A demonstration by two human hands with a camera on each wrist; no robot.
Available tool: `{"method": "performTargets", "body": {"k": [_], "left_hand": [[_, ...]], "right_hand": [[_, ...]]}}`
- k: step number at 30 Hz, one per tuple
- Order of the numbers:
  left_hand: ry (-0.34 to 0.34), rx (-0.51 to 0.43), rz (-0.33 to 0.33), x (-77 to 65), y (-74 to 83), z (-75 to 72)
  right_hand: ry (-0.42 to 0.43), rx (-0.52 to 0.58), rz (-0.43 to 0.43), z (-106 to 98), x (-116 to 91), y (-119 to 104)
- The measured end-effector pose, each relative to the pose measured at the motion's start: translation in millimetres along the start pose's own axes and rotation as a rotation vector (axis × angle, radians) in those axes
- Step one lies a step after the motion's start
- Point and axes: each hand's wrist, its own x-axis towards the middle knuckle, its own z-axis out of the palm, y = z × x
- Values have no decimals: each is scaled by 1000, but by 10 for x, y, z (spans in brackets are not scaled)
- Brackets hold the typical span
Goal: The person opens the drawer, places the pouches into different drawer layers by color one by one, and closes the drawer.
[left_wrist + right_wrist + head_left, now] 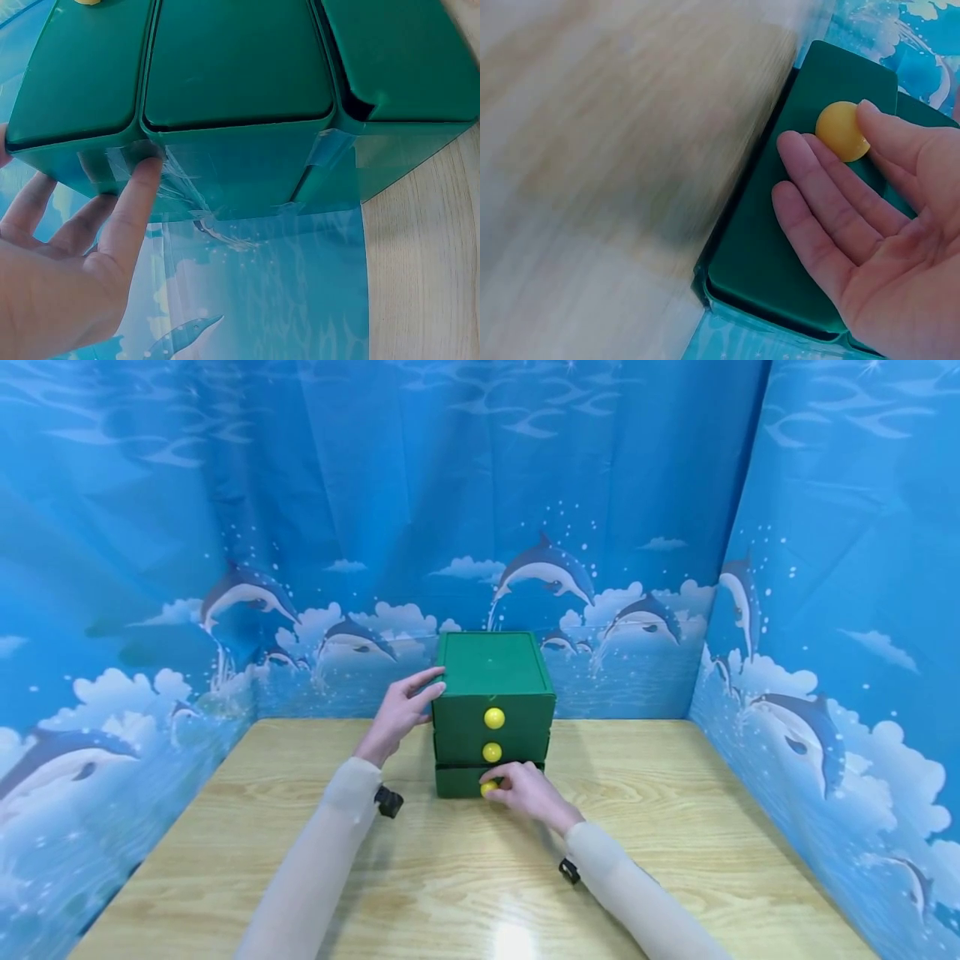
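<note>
A green cabinet (492,662) with three stacked drawers, each with a round yellow knob, stands at the back of the table. My left hand (400,712) rests against its upper left side, fingers fairly straight on the side wall (232,169) near a strip of clear tape. At the bottom drawer (457,782), my right hand (528,789) pinches the lowest yellow knob (842,131) with the thumb and a finger, the other fingers stretched along the drawer front. This drawer juts out slightly, with a dark gap above it. The upper two drawers look closed.
The wooden table (300,827) spreads in front and to both sides of the cabinet. Blue curtains (360,527) printed with dolphins hang behind it and at both sides. A small black device (388,802) sits at the left wrist, another (569,870) at the right.
</note>
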Motion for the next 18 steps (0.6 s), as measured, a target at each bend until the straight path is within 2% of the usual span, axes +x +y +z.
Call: {"method": "performTargets", "body": {"k": [9, 16, 18], "left_hand": [[-1, 2, -3, -1, -3, 17], [-9, -7, 0, -9, -25, 49], [-7, -10, 4, -11, -27, 59]], "right_hand": [[13, -38, -7, 18, 61, 72], [-69, -14, -44, -68, -42, 120], [-90, 22, -62, -125, -79, 138]]}}
